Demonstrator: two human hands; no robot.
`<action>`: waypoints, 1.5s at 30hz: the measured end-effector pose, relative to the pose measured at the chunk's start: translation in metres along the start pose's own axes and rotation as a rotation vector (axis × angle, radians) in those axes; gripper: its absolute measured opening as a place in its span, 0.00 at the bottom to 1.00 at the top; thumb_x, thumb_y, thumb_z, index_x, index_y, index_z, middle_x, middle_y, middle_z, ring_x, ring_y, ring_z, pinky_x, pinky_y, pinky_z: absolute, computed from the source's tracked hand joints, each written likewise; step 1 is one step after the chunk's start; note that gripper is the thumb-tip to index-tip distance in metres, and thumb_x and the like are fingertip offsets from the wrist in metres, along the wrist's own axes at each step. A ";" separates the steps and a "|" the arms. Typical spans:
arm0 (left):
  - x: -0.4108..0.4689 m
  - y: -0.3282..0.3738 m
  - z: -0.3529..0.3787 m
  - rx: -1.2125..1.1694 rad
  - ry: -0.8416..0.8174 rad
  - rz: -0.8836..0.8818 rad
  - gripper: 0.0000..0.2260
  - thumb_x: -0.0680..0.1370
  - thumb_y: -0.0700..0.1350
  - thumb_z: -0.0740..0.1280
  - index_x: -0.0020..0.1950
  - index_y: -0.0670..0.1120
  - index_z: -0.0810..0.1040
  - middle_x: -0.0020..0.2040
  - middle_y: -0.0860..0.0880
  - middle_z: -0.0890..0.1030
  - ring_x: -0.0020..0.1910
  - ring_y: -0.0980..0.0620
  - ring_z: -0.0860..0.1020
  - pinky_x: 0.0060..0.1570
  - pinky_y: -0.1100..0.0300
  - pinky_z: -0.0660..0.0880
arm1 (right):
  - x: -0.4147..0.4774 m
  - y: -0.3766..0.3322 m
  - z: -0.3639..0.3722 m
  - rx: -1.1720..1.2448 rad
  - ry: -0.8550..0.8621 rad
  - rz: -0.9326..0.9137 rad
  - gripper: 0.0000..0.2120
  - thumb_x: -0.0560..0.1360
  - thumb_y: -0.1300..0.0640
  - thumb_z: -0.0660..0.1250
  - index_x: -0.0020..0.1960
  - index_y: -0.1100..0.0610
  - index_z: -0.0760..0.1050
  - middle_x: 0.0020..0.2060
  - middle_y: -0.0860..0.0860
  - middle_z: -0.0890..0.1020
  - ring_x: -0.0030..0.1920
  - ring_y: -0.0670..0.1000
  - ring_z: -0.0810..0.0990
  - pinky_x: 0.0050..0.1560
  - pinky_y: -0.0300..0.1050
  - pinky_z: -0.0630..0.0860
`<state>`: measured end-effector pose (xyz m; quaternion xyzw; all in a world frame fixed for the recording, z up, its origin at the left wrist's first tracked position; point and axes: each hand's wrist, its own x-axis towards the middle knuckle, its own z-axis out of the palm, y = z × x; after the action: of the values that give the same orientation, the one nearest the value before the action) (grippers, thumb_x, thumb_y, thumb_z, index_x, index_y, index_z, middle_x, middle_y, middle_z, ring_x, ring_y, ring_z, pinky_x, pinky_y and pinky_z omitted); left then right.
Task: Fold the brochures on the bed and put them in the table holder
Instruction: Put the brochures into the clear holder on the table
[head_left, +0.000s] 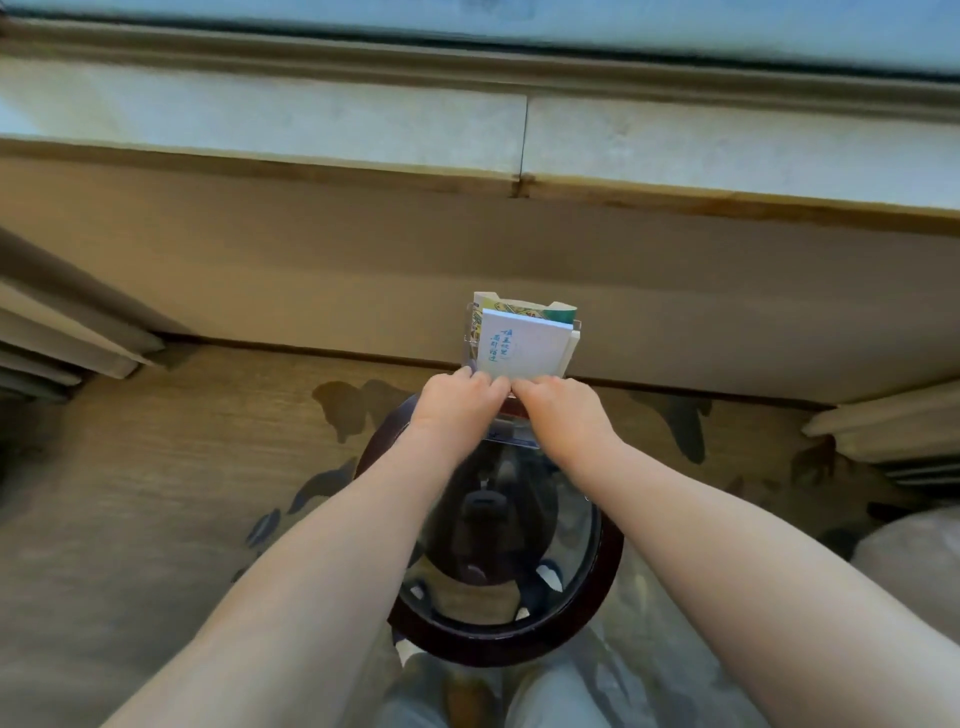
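Two hands were brought together at the lower edge of a white brochure (524, 345). The left hand (460, 397) and the right hand (563, 408) were set knuckle to knuckle, fingers curled forward. The fingertips were hidden, so it could not be told whether the paper or the holder's lip was grasped.

The brochure was stood in a clear holder (470, 332) just beyond the fingers. Its long axis was run straight away from the hands, its top edge pointed toward the wall and its printed face turned back toward the person. Blue writing was set in columns nearer the left hand. A green and yellow brochure (530, 307) was stood directly behind it, farther from the hands, with only its top strip shown.

The holder was placed at the far edge of a round glass-topped table (467, 642) with a dark rim, spread beneath both forearms. Patterned carpet (156, 467) was laid around it. A tan wall panel (311, 260) and a pale sill (260, 130) were seen beyond the hands, and curtains (62, 332) outside each arm.
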<state>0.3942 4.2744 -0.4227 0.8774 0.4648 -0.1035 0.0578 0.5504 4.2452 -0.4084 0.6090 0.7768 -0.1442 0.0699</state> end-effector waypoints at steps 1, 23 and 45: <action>0.002 0.002 0.004 0.002 -0.014 -0.005 0.13 0.80 0.39 0.63 0.64 0.46 0.72 0.61 0.48 0.80 0.61 0.45 0.78 0.42 0.52 0.73 | 0.002 0.002 0.003 -0.007 -0.024 -0.004 0.17 0.81 0.58 0.69 0.69 0.54 0.73 0.61 0.53 0.83 0.60 0.56 0.83 0.59 0.53 0.82; 0.051 0.001 0.058 0.004 -0.115 -0.025 0.15 0.80 0.41 0.68 0.65 0.47 0.72 0.61 0.46 0.80 0.59 0.45 0.80 0.52 0.52 0.79 | 0.054 0.027 0.063 0.086 -0.123 0.084 0.17 0.80 0.54 0.72 0.67 0.51 0.76 0.59 0.52 0.82 0.58 0.56 0.83 0.55 0.52 0.81; 0.053 0.001 0.093 0.085 -0.030 -0.067 0.43 0.82 0.54 0.63 0.82 0.45 0.34 0.83 0.45 0.34 0.82 0.46 0.34 0.81 0.46 0.41 | 0.048 0.028 0.102 -0.002 0.024 0.168 0.39 0.85 0.46 0.53 0.82 0.59 0.31 0.81 0.57 0.32 0.82 0.57 0.33 0.83 0.58 0.41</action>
<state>0.4123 4.2980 -0.5254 0.8614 0.4882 -0.1383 0.0239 0.5587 4.2639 -0.5228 0.6737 0.7239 -0.1297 0.0730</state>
